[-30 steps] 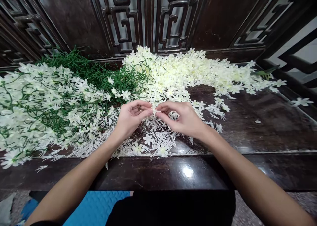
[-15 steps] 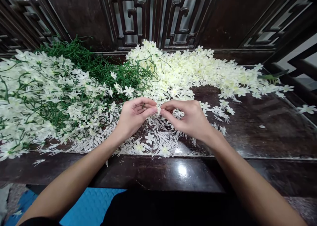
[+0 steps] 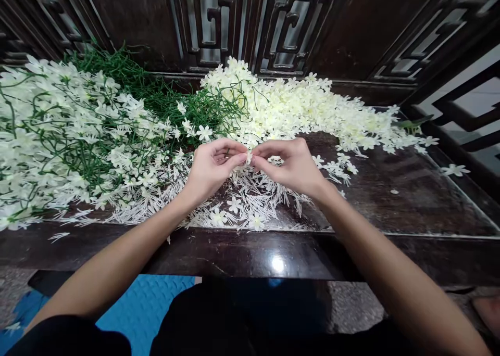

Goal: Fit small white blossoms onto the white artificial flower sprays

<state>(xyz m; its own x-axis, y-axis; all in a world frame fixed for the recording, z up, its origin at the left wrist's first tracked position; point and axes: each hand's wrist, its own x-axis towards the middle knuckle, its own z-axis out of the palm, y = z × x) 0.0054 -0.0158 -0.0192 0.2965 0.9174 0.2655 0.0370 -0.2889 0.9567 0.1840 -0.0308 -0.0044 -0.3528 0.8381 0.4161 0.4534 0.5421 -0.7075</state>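
Fingertips of my left hand (image 3: 213, 166) and my right hand (image 3: 291, 163) meet over the middle of the dark wooden bench. Between them is a small white artificial flower (image 3: 249, 158), pinched from both sides and mostly covered by the fingers. Both hands are closed in a pinch. Under them lie many thin white stamen pieces (image 3: 258, 194) and a few loose blossoms (image 3: 234, 205). Just behind my hands rises a heap of creamy white flower heads (image 3: 297, 106). To the left is a large pile of white flowers on green stems (image 3: 78, 142).
Bare green stems (image 3: 128, 77) lie tangled at the back left. The polished bench (image 3: 422, 210) has a raised front edge and backs onto a carved lattice panel (image 3: 211, 28). One flower (image 3: 455, 170) sits at the far right. A blue textured surface (image 3: 144, 309) is below.
The camera view has shifted, so the bench front and hands appear slightly higher. Both hands keep their pinch on the small flower, with little visible change in the fingers.
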